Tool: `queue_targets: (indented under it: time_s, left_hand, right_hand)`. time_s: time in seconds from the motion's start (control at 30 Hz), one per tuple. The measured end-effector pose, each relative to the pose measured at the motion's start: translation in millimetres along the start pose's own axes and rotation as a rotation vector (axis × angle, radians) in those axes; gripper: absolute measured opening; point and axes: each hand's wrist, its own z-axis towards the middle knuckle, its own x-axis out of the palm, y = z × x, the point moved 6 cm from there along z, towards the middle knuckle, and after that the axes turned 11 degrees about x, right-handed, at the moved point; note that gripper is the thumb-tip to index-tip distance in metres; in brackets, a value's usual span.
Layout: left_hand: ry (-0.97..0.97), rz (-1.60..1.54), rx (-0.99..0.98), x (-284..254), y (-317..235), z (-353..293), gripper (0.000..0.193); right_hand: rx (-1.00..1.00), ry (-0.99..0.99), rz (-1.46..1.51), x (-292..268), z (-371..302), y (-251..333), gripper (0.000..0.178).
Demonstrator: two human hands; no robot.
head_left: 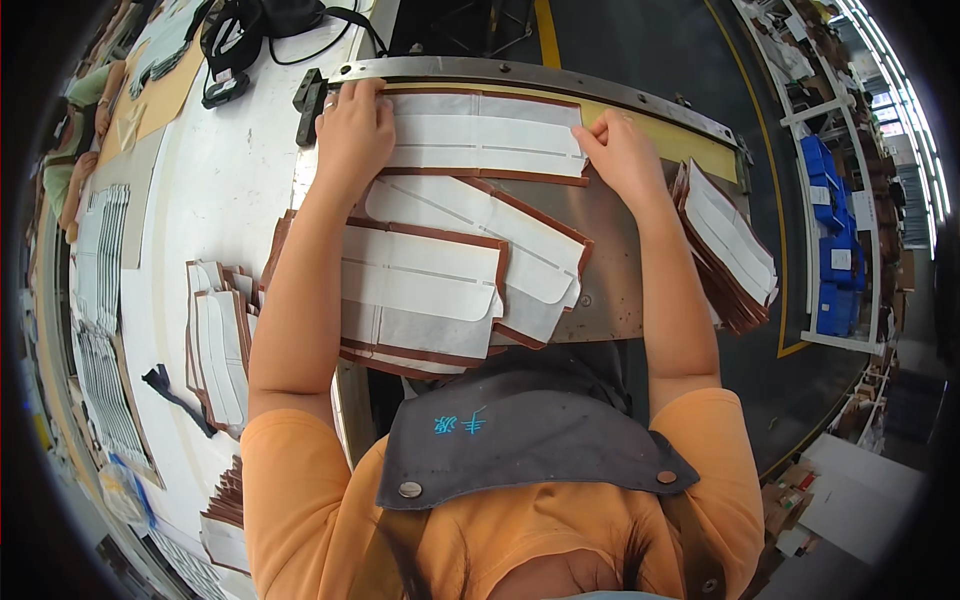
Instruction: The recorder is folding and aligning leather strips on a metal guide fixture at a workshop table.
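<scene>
White panels (480, 135) edged reddish-brown, an orange shirt (300, 470), and a seemingly dark-grey apron (520, 430).

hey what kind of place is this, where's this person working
Most likely a factory floor that makes leather or shoe parts. Both hands press a white, brown-edged cut piece against a metal guide rail, stacks of like pieces lie beside them, and blue storage bins line shelving along a yellow-marked aisle.

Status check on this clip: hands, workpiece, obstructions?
Left hand and right hand flat on white brown-edged panel against metal guide rail. Loose panels stacked nearer, not obstructing.
</scene>
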Motion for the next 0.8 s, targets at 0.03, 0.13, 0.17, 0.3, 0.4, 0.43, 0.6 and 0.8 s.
queue_targets:
  time_s: [0.03, 0.13, 0.17, 0.3, 0.4, 0.43, 0.6, 0.8]
  left_hand:
    - [0.0, 0.001, 0.004, 1.6, 2.2, 1.7, 0.023]
    - [-0.032, -0.141, -0.058, 4.4, 13.8, 1.1, 0.027]
    - [-0.036, -0.159, -0.051, 5.3, 16.0, 0.0, 0.03]
    - [-0.067, -0.319, -0.111, 3.7, 18.5, -3.2, 0.038]
    - [-0.012, -0.788, -0.201, 0.5, 5.7, 2.0, 0.041]
    - [0.013, -0.99, -0.239, -0.4, 1.1, 1.5, 0.042]
    - [-0.046, -1.15, -0.22, -12.8, -6.7, 2.2, 0.043]
    - [-0.071, -1.187, -0.188, -13.3, -7.6, 3.2, 0.044]
  right_hand:
    - [0.058, 0.051, 0.127, 4.0, 0.8, -2.0, 0.021]
    - [-0.023, -0.04, 0.379, 3.6, -4.0, 1.6, 0.018]
    - [-0.16, -0.18, 0.499, -4.9, -10.0, 7.1, 0.015]
    - [-0.35, -0.482, 0.641, -27.1, -26.7, 8.4, 0.014]
    - [-0.254, -0.387, 0.91, -24.5, -22.1, -6.3, 0.011]
    - [-0.257, -0.393, 0.911, -25.2, -20.9, -6.1, 0.011]
    - [-0.124, -0.315, 1.107, -22.1, -11.1, -14.4, 0.013]
    - [-0.072, -0.287, 1.15, -18.8, -3.9, -21.8, 0.012]
